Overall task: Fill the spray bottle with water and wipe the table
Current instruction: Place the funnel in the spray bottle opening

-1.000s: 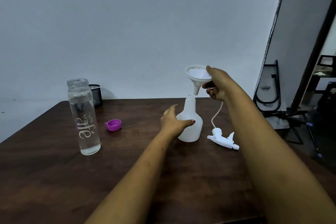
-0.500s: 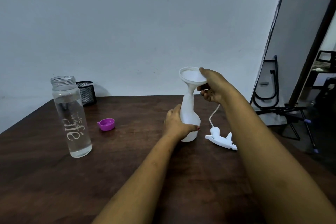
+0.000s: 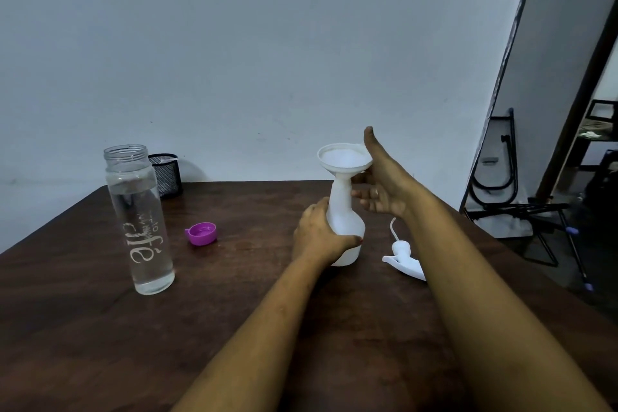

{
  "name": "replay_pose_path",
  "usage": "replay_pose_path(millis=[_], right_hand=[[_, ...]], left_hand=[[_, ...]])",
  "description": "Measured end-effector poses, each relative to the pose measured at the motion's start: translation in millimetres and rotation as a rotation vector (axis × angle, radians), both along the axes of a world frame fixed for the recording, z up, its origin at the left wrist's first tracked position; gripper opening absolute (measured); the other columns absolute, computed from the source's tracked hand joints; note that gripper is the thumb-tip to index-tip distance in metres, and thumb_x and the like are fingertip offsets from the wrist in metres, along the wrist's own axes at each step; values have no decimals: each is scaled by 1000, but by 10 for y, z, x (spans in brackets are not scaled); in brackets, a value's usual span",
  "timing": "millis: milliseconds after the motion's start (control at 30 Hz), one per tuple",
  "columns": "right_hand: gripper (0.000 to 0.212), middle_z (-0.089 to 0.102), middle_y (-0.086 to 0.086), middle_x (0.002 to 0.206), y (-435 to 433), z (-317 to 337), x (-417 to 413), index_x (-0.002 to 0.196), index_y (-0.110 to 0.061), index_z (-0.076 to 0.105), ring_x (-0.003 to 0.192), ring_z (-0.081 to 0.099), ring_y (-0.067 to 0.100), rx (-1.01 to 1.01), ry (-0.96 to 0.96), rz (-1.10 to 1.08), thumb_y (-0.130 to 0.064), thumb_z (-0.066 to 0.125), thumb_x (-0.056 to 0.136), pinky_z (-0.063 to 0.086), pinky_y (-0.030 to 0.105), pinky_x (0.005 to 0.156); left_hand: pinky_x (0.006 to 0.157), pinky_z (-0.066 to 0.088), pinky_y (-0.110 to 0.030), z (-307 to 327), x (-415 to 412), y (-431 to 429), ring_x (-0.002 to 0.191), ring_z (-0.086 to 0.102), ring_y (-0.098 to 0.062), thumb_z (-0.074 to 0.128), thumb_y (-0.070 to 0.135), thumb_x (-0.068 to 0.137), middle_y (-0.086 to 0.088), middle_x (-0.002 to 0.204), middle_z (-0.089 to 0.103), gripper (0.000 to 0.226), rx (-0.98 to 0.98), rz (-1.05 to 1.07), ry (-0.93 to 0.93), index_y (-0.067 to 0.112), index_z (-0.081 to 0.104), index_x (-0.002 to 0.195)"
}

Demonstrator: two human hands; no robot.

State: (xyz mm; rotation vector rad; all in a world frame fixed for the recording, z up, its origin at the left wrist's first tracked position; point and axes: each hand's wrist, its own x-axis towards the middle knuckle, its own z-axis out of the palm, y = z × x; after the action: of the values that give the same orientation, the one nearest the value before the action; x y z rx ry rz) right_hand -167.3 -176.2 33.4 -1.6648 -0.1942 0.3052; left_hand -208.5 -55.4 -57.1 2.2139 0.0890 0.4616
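One white plastic spray bottle (image 3: pixel 344 227), pear-shaped, stands on the dark wood surface (image 3: pixel 234 311), left grip (image 3: pixel 317 237) clasped round its belly; one white cone funnel (image 3: pixel 344 159), held above it a second ago, now sits in its neck; right grip (image 3: pixel 384 191) released, fingers straight beside the neck; left of it, one clear cylindrical water bottle (image 3: pixel 138 221), one purple cap (image 3: pixel 201 233).

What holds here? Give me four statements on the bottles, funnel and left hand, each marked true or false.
The funnel sits in the neck of the spray bottle. True.
The water bottle is capped. False: it is open; the cap lies on the table.
The left hand grips the water bottle. False: it grips the spray bottle.
The spray head lies on the table, right of the spray bottle. True.
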Motion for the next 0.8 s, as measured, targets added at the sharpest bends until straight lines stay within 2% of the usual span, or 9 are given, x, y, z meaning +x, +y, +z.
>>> replay_pose_path(millis=[67,133,200,233,333,433,667,800], right_hand=[[64,63,-3,88,43,-65,-45,104,-22,62,68,58,9,16,-55,85,-74,52,69,46,25,61],[45,65,-5,102,129,-138,-88,109,-26,62,83,60,9,-49,-140,164,-53,68,73,47,25,70],[41,66,-7,110,285,-197,-118,115,-23,61,96,61,9,-107,-234,155,-34,75,78,48,25,72],[40,66,-8,110,384,-210,-125,116,-20,61,99,61,9,-93,-277,118,-31,74,79,48,25,70],[31,69,-2,106,656,-240,-144,107,-16,65,100,65,16,28,-344,15,-30,74,80,48,29,67],[25,71,2,101,854,-276,-172,99,-13,67,97,67,20,59,-377,-6,-28,74,81,48,29,64],[26,71,-1,101,1074,-433,-311,102,-13,68,99,67,16,59,-355,29,-26,74,80,52,28,66],[24,71,-1,103,1115,-470,-351,102,-15,69,100,66,15,66,-354,9,-27,73,81,53,30,70]], left_hand=[[94,42,-35,28,-53,99,120,49,-20,79,36,65,4,129,52,74,2,23,-34,28,45,130],[91,42,-33,77,-102,208,117,52,-19,79,36,64,5,126,56,71,-14,32,-54,29,48,127],[91,43,-34,141,-155,329,116,52,-19,80,36,64,5,125,57,72,-28,36,-61,30,47,128],[90,43,-33,176,-182,393,115,53,-18,80,36,64,6,124,58,72,-29,39,-66,30,47,127],[84,41,-29,227,-277,559,112,54,-15,80,36,63,8,121,58,71,0,48,-67,31,47,126],[83,42,-28,211,-378,695,109,54,-14,80,35,63,9,120,58,71,-6,64,-60,30,47,126],[91,47,-35,24,-539,868,111,54,-15,81,36,62,8,121,57,71,-39,106,-33,30,48,124],[87,45,-31,-27,-571,899,109,53,-13,80,36,62,9,120,57,70,-67,102,-40,31,48,125]])
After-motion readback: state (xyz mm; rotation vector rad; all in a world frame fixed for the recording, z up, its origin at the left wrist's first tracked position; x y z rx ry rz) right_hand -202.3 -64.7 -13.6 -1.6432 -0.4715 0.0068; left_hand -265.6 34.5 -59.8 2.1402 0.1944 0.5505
